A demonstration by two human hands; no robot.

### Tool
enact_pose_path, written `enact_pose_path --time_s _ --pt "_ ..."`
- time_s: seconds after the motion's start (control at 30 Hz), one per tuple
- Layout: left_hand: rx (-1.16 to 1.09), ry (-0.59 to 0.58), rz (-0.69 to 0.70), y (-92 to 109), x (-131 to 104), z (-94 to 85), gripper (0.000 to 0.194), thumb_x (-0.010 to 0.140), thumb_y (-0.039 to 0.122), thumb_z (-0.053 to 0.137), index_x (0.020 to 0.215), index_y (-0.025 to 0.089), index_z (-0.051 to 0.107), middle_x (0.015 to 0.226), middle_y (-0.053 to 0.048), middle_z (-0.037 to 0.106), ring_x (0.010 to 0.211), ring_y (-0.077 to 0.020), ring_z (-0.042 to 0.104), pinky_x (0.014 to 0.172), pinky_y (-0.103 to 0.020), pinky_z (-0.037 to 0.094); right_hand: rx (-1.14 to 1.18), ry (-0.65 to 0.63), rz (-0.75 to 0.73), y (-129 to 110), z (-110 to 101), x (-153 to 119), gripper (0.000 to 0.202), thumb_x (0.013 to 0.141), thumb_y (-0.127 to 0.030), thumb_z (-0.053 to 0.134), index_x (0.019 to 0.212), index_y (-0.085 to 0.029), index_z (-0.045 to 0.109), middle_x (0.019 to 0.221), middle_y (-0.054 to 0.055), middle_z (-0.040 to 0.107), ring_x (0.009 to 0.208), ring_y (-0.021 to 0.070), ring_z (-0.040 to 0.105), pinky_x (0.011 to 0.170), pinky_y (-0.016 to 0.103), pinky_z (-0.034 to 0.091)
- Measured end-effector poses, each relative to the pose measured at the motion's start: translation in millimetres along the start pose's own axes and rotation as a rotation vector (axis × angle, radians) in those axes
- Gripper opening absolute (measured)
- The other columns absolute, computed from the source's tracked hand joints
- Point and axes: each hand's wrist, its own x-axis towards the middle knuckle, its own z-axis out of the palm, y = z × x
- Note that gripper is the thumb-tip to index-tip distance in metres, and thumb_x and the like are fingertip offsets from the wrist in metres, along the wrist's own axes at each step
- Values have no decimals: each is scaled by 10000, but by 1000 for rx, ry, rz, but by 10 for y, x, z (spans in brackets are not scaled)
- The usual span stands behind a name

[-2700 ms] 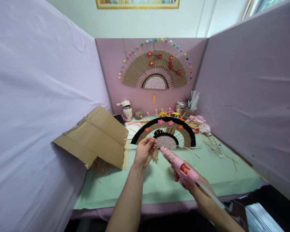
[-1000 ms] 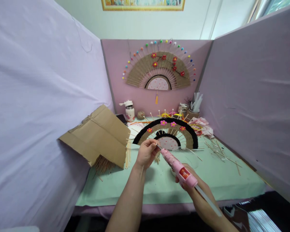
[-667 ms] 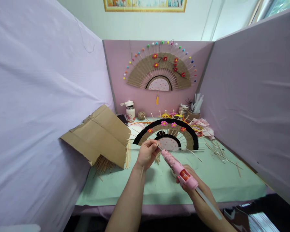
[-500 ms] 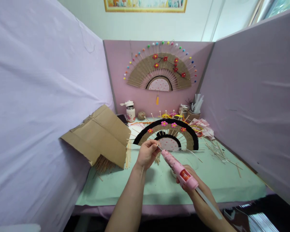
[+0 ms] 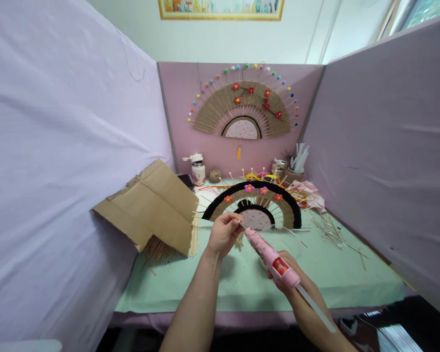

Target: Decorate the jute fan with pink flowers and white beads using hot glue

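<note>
My right hand (image 5: 286,275) is wrapped round a pink hot glue gun (image 5: 266,249), with a clear glue stick (image 5: 317,309) poking out of its back end. The gun's metal nozzle points up and left, right at the fingertips of my left hand (image 5: 223,232). Those fingers are pinched together; a small whitish bit shows at their tips, too small to name. Just behind, a half-round fan (image 5: 214,208) with a black border, pink and red flowers and thin sticks lies on the table. My left hand covers part of its lower edge.
Folded cardboard (image 5: 157,205) lies at the left over a bundle of thin sticks (image 5: 159,250). Loose sticks (image 5: 337,232) are scattered at the right. A white bottle (image 5: 198,171), a twine ball (image 5: 215,175) and a pot of glue sticks (image 5: 295,173) stand behind. A finished-looking fan (image 5: 212,110) hangs on the back panel.
</note>
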Motion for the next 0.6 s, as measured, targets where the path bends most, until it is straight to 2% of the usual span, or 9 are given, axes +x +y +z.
enact_pose_path --time_s 0.6 --pt "2 9 -1 -6 0 -12 401 492 422 901 592 125 652 585 -2 596 555 -76 545 536 -190 436 24 40 -22 166 42 -47 372 943 -510 411 770 -224 573 766 42 547 662 187 482 592 289 419"
